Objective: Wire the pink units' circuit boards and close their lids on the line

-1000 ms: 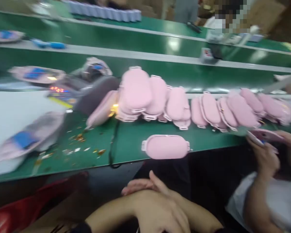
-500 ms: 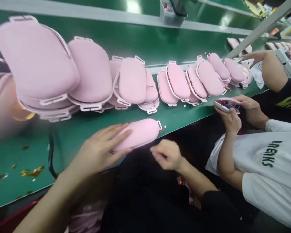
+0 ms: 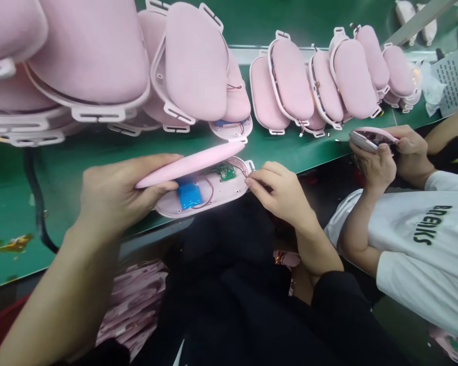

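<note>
Gripping the stiff-looking pink oval cover (image 3: 191, 165) by one end, my left hand (image 3: 110, 193) tilts it above the pink plastic shell (image 3: 223, 190) on the green desk (image 3: 7, 203); my right hand (image 3: 284, 195) pinches fragile-looking red wires (image 3: 243, 171).

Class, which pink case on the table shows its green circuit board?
The case at the near edge, its lid held up by the left hand. No other case there shows a green board.

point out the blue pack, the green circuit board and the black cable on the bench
blue pack (image 3: 190, 196), head view, middle of its top face
green circuit board (image 3: 226, 173), head view, its right part
black cable (image 3: 38, 213), head view, midway along its visible length
</note>
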Demonstrator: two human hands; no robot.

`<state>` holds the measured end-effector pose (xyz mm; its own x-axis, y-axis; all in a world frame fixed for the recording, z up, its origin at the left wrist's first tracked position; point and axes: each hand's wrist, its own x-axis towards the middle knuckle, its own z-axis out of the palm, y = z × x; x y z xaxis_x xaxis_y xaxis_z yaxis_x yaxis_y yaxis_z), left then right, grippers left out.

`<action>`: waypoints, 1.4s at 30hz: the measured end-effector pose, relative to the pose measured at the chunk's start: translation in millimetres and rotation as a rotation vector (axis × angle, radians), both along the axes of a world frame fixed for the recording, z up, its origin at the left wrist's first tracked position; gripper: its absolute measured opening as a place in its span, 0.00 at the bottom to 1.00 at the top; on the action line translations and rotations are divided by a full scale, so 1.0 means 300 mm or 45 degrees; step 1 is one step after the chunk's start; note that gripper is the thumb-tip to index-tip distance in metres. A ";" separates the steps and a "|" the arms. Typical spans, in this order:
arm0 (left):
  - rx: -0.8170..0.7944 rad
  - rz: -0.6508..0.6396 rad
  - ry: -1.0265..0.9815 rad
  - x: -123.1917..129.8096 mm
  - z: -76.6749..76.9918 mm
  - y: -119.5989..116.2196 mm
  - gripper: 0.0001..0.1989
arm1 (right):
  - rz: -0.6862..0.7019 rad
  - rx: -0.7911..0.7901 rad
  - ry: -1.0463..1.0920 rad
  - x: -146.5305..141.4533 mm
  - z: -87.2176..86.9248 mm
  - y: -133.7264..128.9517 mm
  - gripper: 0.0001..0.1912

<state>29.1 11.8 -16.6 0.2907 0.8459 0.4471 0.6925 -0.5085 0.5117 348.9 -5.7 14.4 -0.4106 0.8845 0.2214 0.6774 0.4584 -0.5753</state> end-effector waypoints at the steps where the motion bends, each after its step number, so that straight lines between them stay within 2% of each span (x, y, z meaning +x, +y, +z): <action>1: 0.002 0.008 -0.011 0.003 0.001 0.001 0.30 | 0.046 -0.052 -0.043 -0.004 0.024 0.016 0.12; 5: 0.021 0.011 -0.072 0.020 0.007 0.007 0.27 | 0.180 -0.204 -0.056 -0.029 0.085 0.092 0.09; 7: 0.041 0.002 -0.094 0.026 0.011 0.010 0.25 | 0.213 -0.255 0.015 -0.049 0.082 0.126 0.09; 10: 0.022 -0.001 -0.134 0.030 0.015 0.012 0.24 | 0.254 -0.270 0.051 -0.078 0.046 0.158 0.08; 15: -0.076 0.008 -0.170 0.028 0.021 0.014 0.25 | 0.207 -0.216 -0.007 -0.104 -0.001 0.161 0.10; 22: -0.032 -0.018 -0.158 0.029 0.027 0.019 0.26 | 0.215 -0.245 -0.172 -0.125 0.006 0.165 0.11; 30: -0.136 0.064 -0.133 0.034 0.038 0.018 0.32 | 0.194 -0.216 0.018 -0.128 -0.015 0.173 0.13; 35: -0.177 0.034 -0.155 0.035 0.045 0.013 0.31 | 0.150 -0.272 0.072 -0.103 0.001 0.181 0.14; 42: -0.125 -0.007 -0.157 0.023 0.030 0.015 0.28 | 0.301 -0.302 0.057 -0.060 0.031 0.195 0.08</action>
